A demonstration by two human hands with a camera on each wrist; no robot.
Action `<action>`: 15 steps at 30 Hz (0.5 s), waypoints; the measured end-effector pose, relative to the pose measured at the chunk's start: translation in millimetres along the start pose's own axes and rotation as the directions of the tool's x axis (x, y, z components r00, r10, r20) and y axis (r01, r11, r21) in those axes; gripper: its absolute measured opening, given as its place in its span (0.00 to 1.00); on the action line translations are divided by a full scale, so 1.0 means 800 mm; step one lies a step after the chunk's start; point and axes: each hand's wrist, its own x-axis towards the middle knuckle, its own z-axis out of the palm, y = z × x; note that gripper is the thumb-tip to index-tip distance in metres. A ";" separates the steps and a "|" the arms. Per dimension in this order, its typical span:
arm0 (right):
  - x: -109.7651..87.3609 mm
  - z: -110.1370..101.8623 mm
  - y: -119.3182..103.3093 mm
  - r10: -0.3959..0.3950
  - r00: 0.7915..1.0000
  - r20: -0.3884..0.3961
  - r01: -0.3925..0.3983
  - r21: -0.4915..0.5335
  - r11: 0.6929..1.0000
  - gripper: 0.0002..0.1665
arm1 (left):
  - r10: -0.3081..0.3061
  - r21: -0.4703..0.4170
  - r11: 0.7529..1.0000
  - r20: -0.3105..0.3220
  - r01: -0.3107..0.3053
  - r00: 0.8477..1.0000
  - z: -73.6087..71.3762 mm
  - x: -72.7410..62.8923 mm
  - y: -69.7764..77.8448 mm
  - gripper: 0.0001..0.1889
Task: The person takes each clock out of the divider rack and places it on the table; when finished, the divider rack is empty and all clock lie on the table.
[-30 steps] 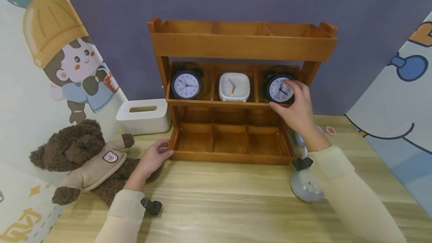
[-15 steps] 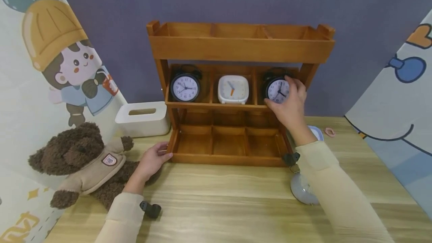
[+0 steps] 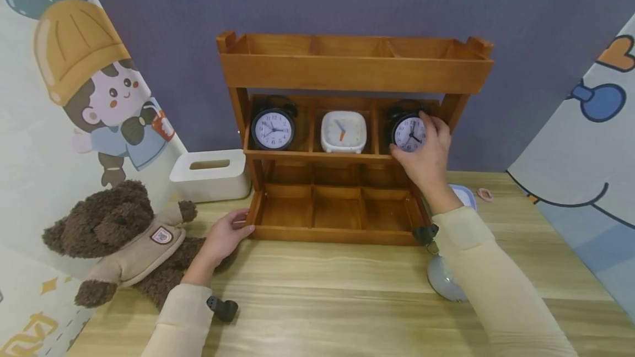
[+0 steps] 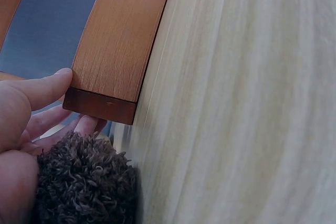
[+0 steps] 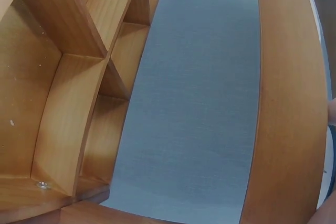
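A brown wooden shelf rack (image 3: 347, 73) with divided tiers stands against the back wall. On its middle tier are a black alarm clock (image 3: 273, 129) at left, a white square clock (image 3: 343, 131) in the centre and another black alarm clock (image 3: 408, 133) at right. My right hand (image 3: 428, 150) holds this right clock between thumb and fingers, its face partly covered. In the right wrist view, the rack's front board (image 5: 289, 98) hides most of the clock. My left hand (image 3: 224, 237) grips the rack's lower left corner, thumb at the front board (image 4: 113, 40), fingers round its end.
A brown teddy bear (image 3: 144, 258) lies at left, its dark fur (image 4: 86, 182) close under my left hand. Behind it is a white tissue box (image 3: 210, 180). A round grey object (image 3: 442, 280) and a light-blue-rimmed item (image 3: 463, 195) are partly behind my right sleeve. A pink ring (image 3: 485, 195) lies farther right.
My right hand has shifted slightly left with its grip on the right clock, and my right forearm has moved left too. The left hand stays at the rack corner.
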 end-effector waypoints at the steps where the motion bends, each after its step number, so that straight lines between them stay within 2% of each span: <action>1: 0.000 0.000 0.001 -0.001 1.000 -0.006 0.001 0.000 1.000 0.49 | -0.001 0.000 1.000 0.000 0.001 1.000 0.000 0.000 0.001 0.27; 11: 0.005 -0.010 0.001 -0.070 0.996 -0.055 0.072 0.030 0.997 0.48 | -0.004 -0.001 1.000 -0.003 0.004 1.000 0.000 0.000 0.001 0.26; 15: 0.003 -0.018 -0.004 -0.082 0.995 -0.050 0.085 0.065 0.994 0.47 | -0.002 0.002 1.000 0.000 0.002 1.000 0.000 0.001 0.000 0.26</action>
